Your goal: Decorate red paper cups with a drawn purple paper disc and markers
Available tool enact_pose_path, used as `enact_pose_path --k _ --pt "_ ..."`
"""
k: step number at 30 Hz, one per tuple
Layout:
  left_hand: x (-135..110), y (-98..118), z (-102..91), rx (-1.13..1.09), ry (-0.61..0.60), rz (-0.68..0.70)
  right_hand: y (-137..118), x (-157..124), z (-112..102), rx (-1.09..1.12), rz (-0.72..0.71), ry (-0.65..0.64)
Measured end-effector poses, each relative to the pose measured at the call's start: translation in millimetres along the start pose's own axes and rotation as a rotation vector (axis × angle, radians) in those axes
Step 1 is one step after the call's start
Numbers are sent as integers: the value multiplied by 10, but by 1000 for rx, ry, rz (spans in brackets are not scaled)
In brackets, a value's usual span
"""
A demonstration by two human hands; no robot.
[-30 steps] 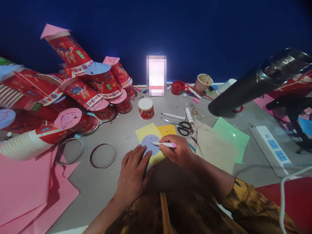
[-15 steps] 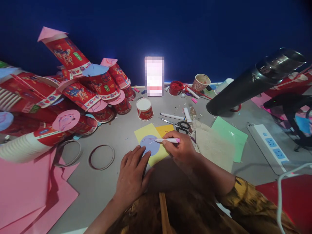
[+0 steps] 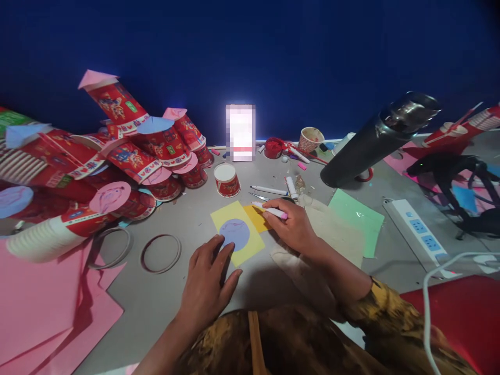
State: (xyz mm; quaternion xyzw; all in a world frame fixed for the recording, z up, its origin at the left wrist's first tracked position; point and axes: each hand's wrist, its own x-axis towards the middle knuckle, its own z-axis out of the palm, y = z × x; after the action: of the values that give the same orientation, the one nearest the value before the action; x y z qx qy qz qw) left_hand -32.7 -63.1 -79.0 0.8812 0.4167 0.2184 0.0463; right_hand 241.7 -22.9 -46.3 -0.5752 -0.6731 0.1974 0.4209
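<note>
My right hand is closed around a white marker with a pink end, its tip lifted to the right of a round blue-violet paper disc. Thin pinkish lines show on the disc's upper part. The disc rests on a yellow paper square. Fingers of my left hand lie spread at the disc's lower left edge. Under my right hand an orange-yellow paper shows in part. Scissors just behind that hand are mostly hidden.
Red paper cups with paper tops are piled at left. A lone cup stands ahead. A bright screen, black cylinder, green paper, power strip, pink sheets and tape rings surround the work area.
My right hand has lifted the marker off the disc and moved it up and to the right. My left fingers have slid slightly back. The camera view has shifted a little.
</note>
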Motion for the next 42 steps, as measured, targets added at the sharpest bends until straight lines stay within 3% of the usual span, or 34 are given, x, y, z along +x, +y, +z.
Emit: enact_pose_path --k 7,12,18,26,31,34,37,42 --pt "7 -20 27 35 19 70 108 -246 -162 -241 -191 -269" --pt "1 -55 67 32 50 71 223 -264 -289 -400 -281 -254" --pt "8 -54 94 36 73 71 214 238 -551 -662 -53 -228" --pt "22 -47 88 68 68 92 311 646 -201 -841 30 -314" --pt "23 17 46 73 11 54 308 630 -253 -808 45 -318" --pt "26 46 30 69 5 51 152 504 -394 -597 138 -220" --pt "26 58 31 63 -3 46 -70 304 -436 -171 181 -188" --pt "11 59 71 71 -23 29 -324 86 -128 426 375 -103"
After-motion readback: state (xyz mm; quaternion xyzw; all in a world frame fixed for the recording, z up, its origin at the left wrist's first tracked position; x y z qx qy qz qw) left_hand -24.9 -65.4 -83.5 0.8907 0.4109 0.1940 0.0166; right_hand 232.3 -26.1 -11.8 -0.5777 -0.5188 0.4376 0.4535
